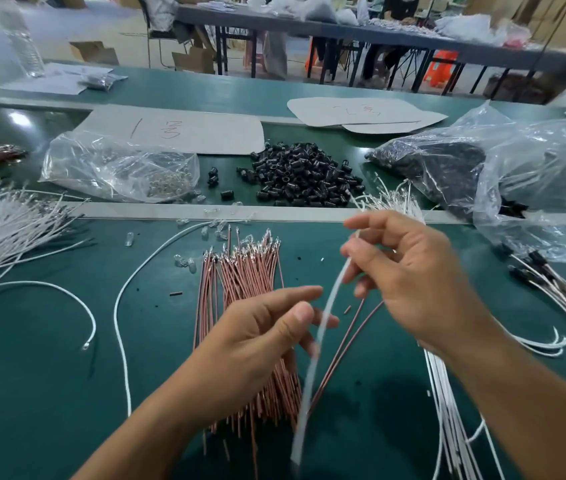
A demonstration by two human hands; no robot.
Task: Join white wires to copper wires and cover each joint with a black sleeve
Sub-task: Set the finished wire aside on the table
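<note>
Right hand (409, 271) pinches 1 white wire (312, 351) and 2 copper wires (340, 355) above the desk's (49, 393) near edge; left hand (260, 341) open, fingers loosely on the white wire. Black sleeves (298, 174) heaped mid-desk, uncountable.

An assembly workshop: long green benches (66, 341); heaped black sleeves (302, 174); bundled copper wires (240, 271); bagged parts (118, 168).
</note>
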